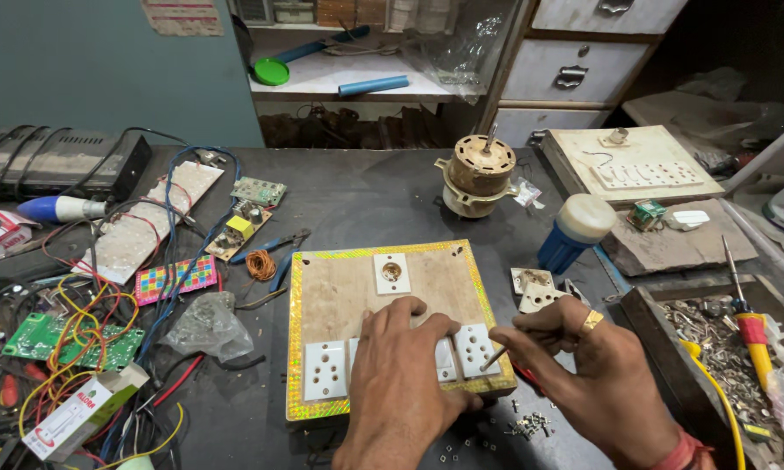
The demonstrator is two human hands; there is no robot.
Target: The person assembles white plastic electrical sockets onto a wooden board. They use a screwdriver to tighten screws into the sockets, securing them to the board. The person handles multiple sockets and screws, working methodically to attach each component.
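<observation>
Your left hand (401, 383) lies flat on the board (392, 322), fingers (414, 312) spread and pressing on the middle socket of the lower row. Your right hand (601, 374) has its fingers curled together, pinching a thin screwdriver (495, 357) whose tip meets the right socket (476, 348) at the board's 4 o'clock corner. The board sits mid-counter (366, 200), just in front of you. It carries four white fittings: three sockets in the lower row, the middle one mostly hidden under your left hand, and one holder (392, 272) at 12 o'clock. Loose screws (527, 425) lie at 5 o'clock of the board, beside your right wrist. Two spare white plates (533, 290) rest at 3 o'clock. A motor (479, 177) stands at 1 o'clock, and tangled wires (79, 331) lie at 9 o'clock.
</observation>
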